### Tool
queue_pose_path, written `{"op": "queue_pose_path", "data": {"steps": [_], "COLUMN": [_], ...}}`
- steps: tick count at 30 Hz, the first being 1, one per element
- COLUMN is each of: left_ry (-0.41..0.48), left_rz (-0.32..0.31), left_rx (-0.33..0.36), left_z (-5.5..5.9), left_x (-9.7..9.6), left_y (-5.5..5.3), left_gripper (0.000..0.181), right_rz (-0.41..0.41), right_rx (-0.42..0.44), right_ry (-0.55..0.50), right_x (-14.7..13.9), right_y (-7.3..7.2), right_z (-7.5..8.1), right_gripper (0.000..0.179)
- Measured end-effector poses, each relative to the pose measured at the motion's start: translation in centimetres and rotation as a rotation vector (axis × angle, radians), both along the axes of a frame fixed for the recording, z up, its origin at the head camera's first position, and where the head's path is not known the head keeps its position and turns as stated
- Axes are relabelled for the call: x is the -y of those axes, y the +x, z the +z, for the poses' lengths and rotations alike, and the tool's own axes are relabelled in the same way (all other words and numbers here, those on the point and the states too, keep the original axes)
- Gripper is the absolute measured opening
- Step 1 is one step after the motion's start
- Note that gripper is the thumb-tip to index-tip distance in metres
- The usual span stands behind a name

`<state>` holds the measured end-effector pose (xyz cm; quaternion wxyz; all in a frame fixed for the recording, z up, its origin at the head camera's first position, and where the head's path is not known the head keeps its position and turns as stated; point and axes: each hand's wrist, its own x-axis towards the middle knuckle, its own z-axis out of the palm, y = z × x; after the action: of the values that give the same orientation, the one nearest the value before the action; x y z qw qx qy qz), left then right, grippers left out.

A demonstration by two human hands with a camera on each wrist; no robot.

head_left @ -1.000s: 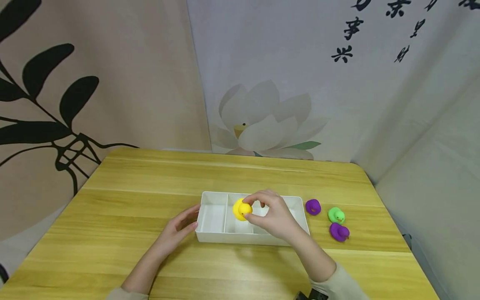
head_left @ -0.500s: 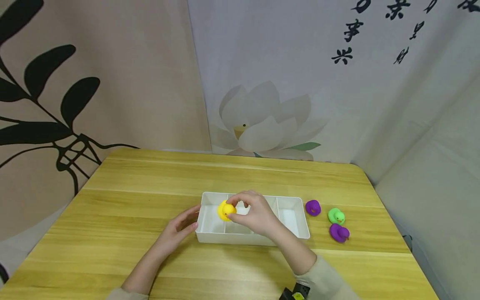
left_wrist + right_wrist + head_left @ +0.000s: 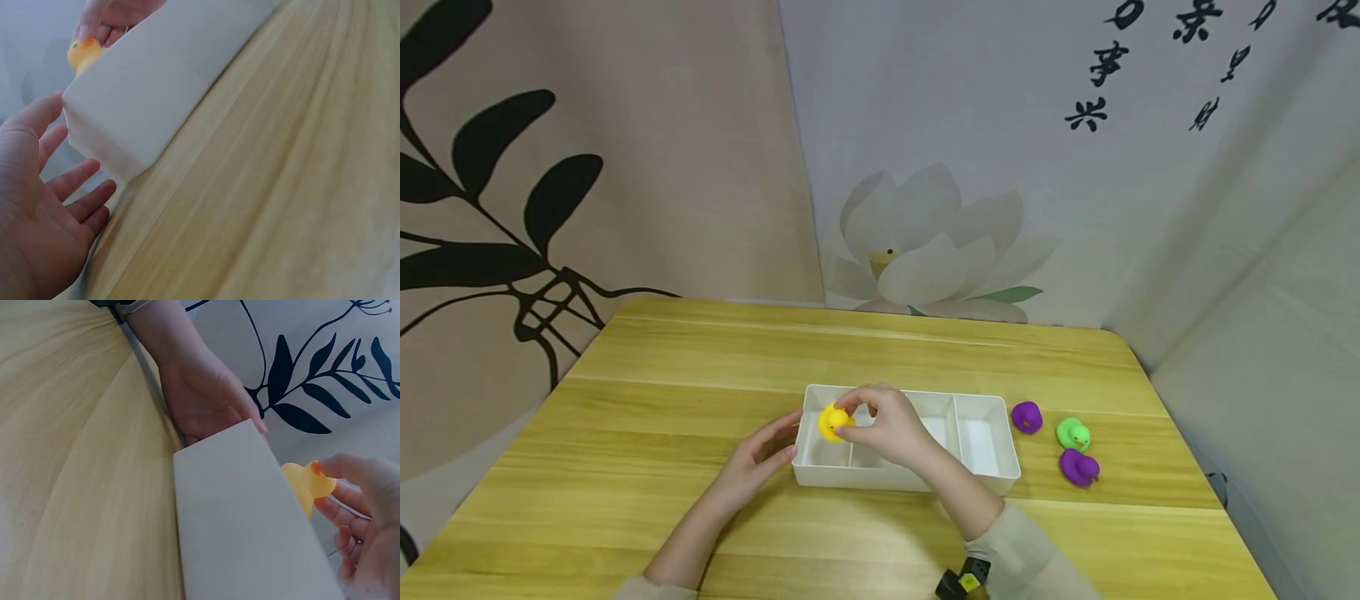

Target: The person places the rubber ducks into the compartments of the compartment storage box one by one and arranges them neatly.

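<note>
A yellow rubber duck (image 3: 832, 424) is pinched between thumb and fingers of my right hand (image 3: 887, 423), over the left compartment of a white divided box (image 3: 910, 478). In the right wrist view the duck (image 3: 306, 481) shows partly above the box's rim, its lower part hidden by the wall. My left hand (image 3: 760, 458) touches the box's left end, thumb near the front corner and fingers at the side. Seen from the left wrist, the fingers of that hand (image 3: 44, 212) are spread and fairly straight against the box's end (image 3: 100, 147).
Right of the box lie a purple duck (image 3: 1026, 417), a green duck (image 3: 1072, 434) and another purple duck (image 3: 1079, 467), the last two touching. All stand on a wooden table (image 3: 700, 350) with a printed curtain (image 3: 925, 100) behind it.
My right hand has carried the yellow duck leftward, from above the second compartment to above the left one. The left hand has stayed at the box's left end.
</note>
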<state>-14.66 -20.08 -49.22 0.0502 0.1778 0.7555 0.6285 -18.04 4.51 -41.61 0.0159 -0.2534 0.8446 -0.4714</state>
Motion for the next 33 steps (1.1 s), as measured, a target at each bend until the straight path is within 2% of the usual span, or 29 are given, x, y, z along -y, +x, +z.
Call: {"op": "queue_pose_path", "data": {"steps": [20, 27, 33], "left_ry": [0.004, 0.000, 0.007], "left_rz": [0.003, 0.002, 0.000], "left_rx": [0.022, 0.032, 0.041], "left_z": [0.2, 0.1, -0.1], "left_x": [-0.1, -0.1, 0.0], "left_y": [0.1, 0.0, -0.1], "left_gripper": [0.049, 0.049, 0.049], "right_rz": [-0.013, -0.023, -0.024], "right_rx": [0.060, 0.074, 0.043], "right_ry": [0.115, 0.200, 0.290], "right_x": [1.5, 1.9, 2.2], "right_y": [-1.0, -1.2, -1.4], "right_z": [-1.5, -1.9, -2.2], "right_gripper": [0.023, 0.023, 0.025]}}
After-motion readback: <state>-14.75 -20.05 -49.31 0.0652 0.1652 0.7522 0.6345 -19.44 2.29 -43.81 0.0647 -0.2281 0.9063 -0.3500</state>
